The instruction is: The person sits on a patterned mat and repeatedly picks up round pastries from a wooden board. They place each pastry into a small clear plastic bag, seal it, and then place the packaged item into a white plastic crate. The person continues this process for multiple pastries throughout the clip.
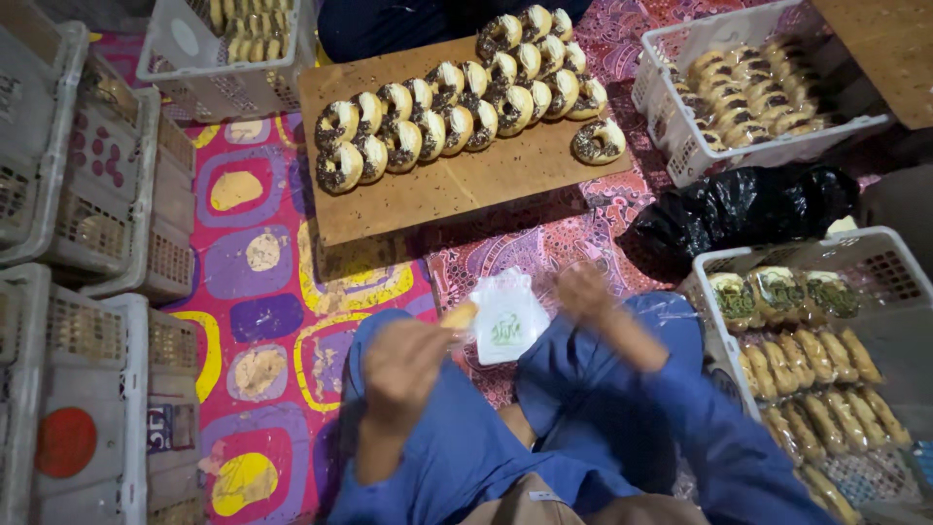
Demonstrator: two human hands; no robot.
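We are looking down from the head camera at a person sitting on a bright mat [262, 282] with big colour shapes. The left hand [403, 365] is blurry, but it is curled around a small golden bun [459, 316], just above the blue knee. The right hand [581, 292] is blurry too, and it is pinching the top edge of a small white plastic bag [505, 319] with a green mark on it. The bag is hanging between the two hands, and the bun is touching its left side. We cannot tell if the bun is partly inside the bag. In front of the knees a wooden board [447, 185] is lying on the mat, and rows of ring donuts [447, 112] with dark sprinkles are leaning on each other on it. One donut [598, 142] is sitting alone near the right end of the board. A white crate [680, 146] at the top right is holding more buns. A black plastic bag [748, 209] is lying below that crate. Beside the right leg another white crate [880, 258] is holding wrapped buns in rows. Stacks of grey crates [97, 194] are standing along the left side, and one more white crate [185, 68] with buns is at the top left.
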